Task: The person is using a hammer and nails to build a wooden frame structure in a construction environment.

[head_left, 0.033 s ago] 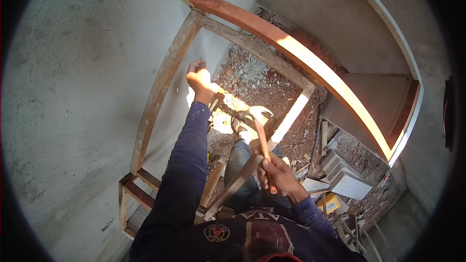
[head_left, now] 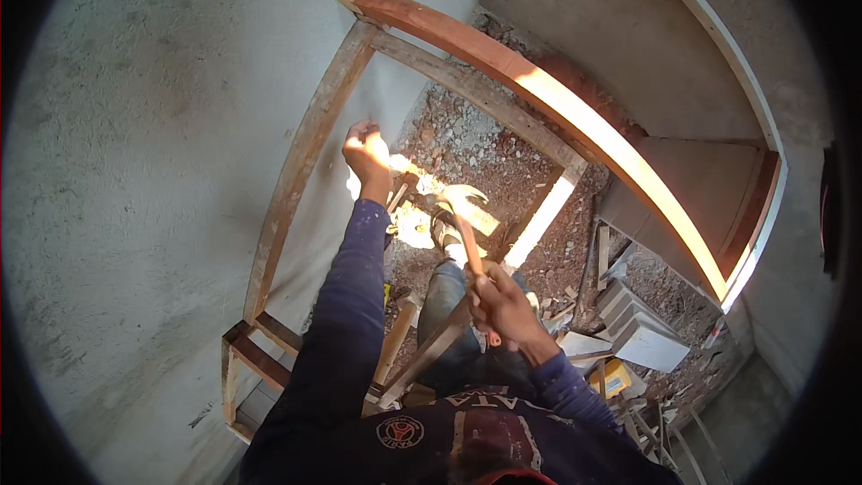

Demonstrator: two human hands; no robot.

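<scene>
My right hand [head_left: 505, 307] is wrapped round the wooden handle of a claw hammer [head_left: 469, 238]. The hammer's head points away from me, over the sunlit patch by my foot. My left arm reaches forward beside the pale wall, and my left hand [head_left: 366, 160] is closed, its fingers curled together. Whatever it may pinch is hidden or too small to name. Around both hands runs a timber frame: a weathered beam [head_left: 301, 166] lies along the left, a grey cross rail [head_left: 476, 90] beyond, and a reddish beam [head_left: 449, 31] past that.
A plastered wall [head_left: 162, 171] rises at the left. Rubble [head_left: 462, 130] covers the ground beyond my foot. A slanting timber [head_left: 431, 350] crosses before my legs. To the right lie a pale ridged block [head_left: 642, 337], a yellow object [head_left: 612, 379] and scrap wood [head_left: 669, 431].
My right hand has moved slightly away from me and to the left, and the hammer's head has swung left with it. My left hand has barely shifted and stays closed.
</scene>
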